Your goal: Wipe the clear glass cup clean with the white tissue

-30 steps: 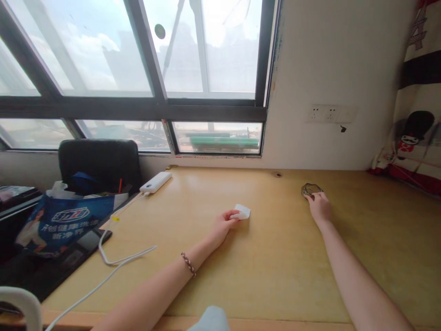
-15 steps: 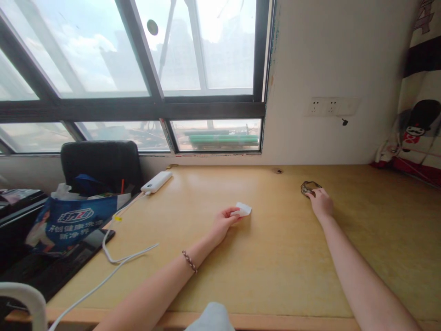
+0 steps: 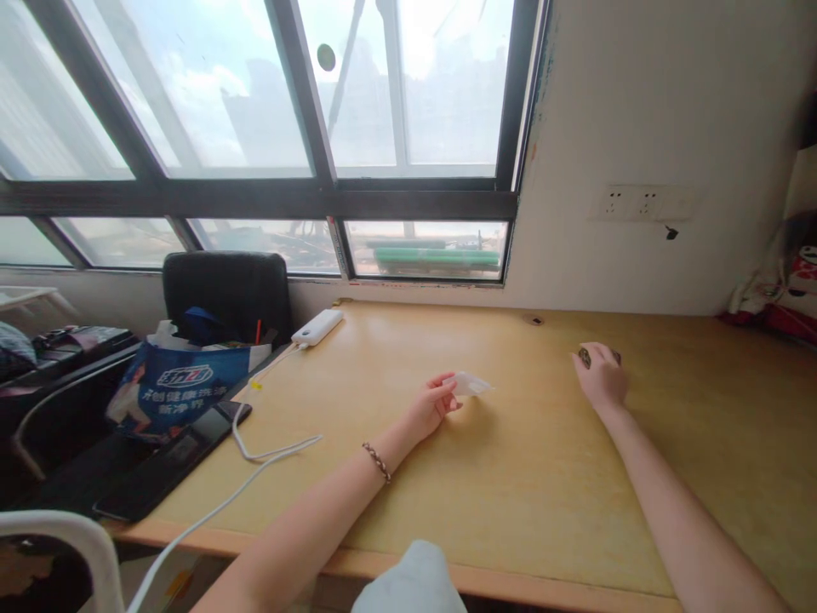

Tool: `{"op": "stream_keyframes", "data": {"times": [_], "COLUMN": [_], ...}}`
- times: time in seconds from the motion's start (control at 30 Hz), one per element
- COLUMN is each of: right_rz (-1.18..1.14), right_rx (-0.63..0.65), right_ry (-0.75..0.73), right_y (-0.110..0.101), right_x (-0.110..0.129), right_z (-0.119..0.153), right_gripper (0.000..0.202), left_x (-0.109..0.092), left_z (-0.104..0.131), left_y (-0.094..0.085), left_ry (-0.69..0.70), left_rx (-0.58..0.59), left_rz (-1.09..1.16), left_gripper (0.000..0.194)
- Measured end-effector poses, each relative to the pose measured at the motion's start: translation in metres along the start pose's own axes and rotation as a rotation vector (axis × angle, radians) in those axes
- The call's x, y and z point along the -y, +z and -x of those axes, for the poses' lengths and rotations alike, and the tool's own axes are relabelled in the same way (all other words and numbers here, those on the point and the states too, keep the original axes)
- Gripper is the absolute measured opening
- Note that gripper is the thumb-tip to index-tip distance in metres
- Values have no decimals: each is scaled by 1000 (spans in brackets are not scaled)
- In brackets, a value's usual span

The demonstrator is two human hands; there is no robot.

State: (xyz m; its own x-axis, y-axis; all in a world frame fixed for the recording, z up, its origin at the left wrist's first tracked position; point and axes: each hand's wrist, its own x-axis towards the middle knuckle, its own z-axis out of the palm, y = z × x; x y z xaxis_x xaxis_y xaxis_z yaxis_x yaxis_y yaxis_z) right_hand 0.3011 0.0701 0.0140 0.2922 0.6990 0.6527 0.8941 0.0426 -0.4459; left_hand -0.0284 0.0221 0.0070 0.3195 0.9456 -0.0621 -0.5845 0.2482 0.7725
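Observation:
My left hand (image 3: pixel 436 405) pinches a thin white piece (image 3: pixel 472 385), like a tissue or wipe, just above the middle of the wooden table. The piece sticks out to the right of my fingertips; its exact material I cannot make out. A braided bracelet (image 3: pixel 376 461) circles my left wrist. Farther right, my right hand (image 3: pixel 601 379) is closed over a small dark brown patterned object (image 3: pixel 585 358). Only bits of that object show on either side of my fingers, so most of it is hidden.
A white power bank (image 3: pixel 317 328) with a white cable (image 3: pixel 268 454) lies at the table's left edge. Beyond it stand a blue bag (image 3: pixel 185 383) and a black chair (image 3: pixel 226 289). The window and wall bound the table (image 3: pixel 511 502) at the back.
My view has turned slightly left. My left hand has raised and turned the white piece. My right hand has moved over the dark object and now covers most of it.

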Motion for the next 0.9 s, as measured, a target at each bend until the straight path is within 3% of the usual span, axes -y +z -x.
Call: {"op": "stream_keyframes", "data": {"times": [0.07, 0.17, 0.23, 0.3, 0.43, 0.7, 0.9], "right_rz": [-248, -645, -744, -818, -939, -1120, -1083], "right_rx": [124, 477, 579, 611, 551, 457, 339], "right_ry": [-26, -41, -12, 87, 263, 472, 406], "right_y": [-5, -7, -6, -5, -3, 2, -1], "right_x": [50, 120, 151, 166, 163, 149, 144], "right_z": [18, 57, 82, 98, 106, 103, 101], "right_gripper": [35, 39, 39, 36, 37, 28, 30], "left_x": [-1, -2, -1, 0, 3, -7, 1], "left_z": [1, 4, 6, 6, 5, 8, 1], "left_y": [1, 2, 2, 2, 4, 7, 4], "left_ry": [-31, -71, -85, -79, -33, 36, 15], "left_rx": [-5, 42, 82, 114, 122, 2, -37], "left_rz": [29, 33, 10, -23, -107, -77, -23], "left_gripper": [23, 25, 26, 26, 28, 26, 33]}}
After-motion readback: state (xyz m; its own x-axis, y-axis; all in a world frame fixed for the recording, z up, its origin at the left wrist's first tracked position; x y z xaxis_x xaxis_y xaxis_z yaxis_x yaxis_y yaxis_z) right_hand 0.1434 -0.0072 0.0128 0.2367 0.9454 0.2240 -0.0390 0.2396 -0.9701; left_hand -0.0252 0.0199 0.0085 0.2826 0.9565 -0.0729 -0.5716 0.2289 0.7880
